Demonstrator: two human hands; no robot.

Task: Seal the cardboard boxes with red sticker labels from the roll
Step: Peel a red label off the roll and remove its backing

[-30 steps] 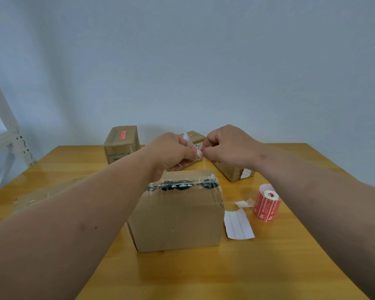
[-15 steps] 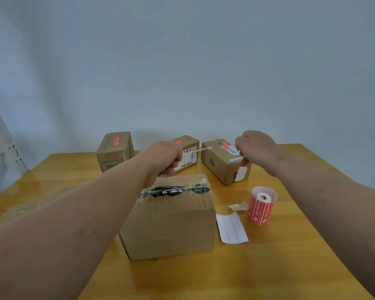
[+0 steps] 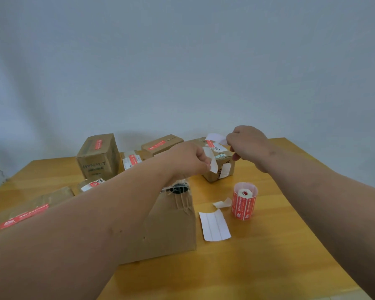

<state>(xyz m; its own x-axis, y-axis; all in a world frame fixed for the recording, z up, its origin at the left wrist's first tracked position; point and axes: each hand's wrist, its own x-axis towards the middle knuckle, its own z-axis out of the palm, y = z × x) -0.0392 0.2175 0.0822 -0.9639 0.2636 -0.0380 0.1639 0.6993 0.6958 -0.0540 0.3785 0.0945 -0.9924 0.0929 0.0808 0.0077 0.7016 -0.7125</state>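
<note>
My left hand (image 3: 191,158) pinches a white strip of backing paper (image 3: 211,160) that curls down from my fingers, and my right hand (image 3: 246,144) pinches a pale sticker (image 3: 215,137) held up over the far box (image 3: 220,167). Both hands hover above the big cardboard box (image 3: 169,224) in front of me on the worktop (image 3: 258,256). The red sticker roll (image 3: 244,201) stands upright to the right of that box, with paper scraps (image 3: 214,226) lying between them.
</note>
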